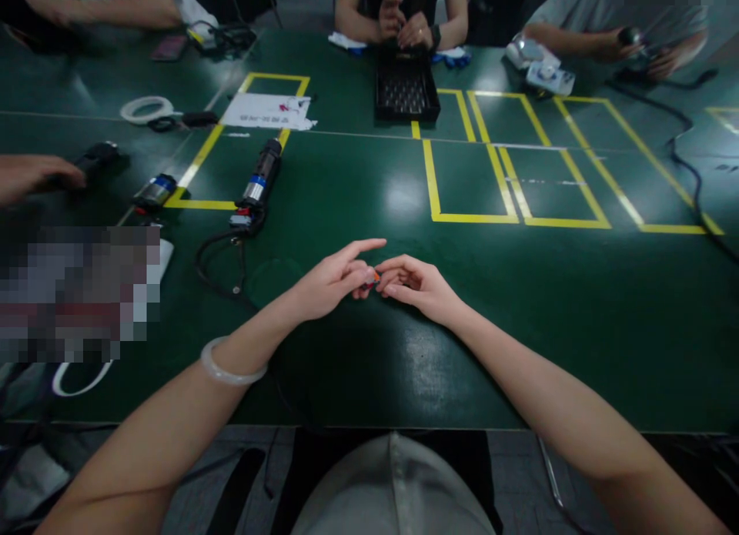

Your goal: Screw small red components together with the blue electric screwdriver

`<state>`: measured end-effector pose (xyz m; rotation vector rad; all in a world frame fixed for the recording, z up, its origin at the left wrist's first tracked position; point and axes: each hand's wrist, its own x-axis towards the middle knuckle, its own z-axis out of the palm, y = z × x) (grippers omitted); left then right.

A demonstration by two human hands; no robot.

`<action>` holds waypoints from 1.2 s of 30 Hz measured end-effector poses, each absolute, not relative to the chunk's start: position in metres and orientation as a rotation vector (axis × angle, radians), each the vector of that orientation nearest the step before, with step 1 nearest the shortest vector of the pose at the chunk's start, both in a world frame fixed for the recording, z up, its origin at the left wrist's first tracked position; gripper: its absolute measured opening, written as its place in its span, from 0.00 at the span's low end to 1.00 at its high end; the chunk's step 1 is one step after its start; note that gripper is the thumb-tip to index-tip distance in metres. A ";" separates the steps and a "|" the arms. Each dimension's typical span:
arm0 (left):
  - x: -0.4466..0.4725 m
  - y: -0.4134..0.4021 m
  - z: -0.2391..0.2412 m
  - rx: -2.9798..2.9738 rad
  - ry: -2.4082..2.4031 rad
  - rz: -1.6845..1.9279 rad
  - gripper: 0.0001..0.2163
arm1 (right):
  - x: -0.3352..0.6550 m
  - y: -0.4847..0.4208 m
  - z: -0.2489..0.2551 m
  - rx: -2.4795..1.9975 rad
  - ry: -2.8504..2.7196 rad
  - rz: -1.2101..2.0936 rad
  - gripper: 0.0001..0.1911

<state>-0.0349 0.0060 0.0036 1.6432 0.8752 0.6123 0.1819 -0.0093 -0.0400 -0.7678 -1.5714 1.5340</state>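
Green bench (577,327) spans the frame, its near edge running below the hands. At centre, a small red-and-orange piece (376,275) slants toward the upper right; fingers hide much of it, so its full long axis cannot be told. The left hand (330,282) pinches it, grip closed between thumb and curled fingers, index finger extended. The right hand (428,290) curls loosely, its fingertips at the piece; whether they hold it is unclear. Bench surface stretches rightward, below yellow tape outlines (476,219); a cylindrical tool (262,175) lies upper left of the hands.
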 end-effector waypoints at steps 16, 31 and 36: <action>-0.032 0.007 -0.007 1.699 0.886 0.574 0.16 | 0.183 -0.006 -0.040 -0.790 -1.447 1.479 0.18; -0.033 0.006 -0.002 2.062 0.953 0.748 0.10 | 0.182 -0.006 -0.044 -0.809 -1.561 1.323 0.13; -0.033 0.006 -0.003 2.118 0.939 0.800 0.07 | 0.182 -0.006 -0.044 -0.818 -1.604 1.270 0.16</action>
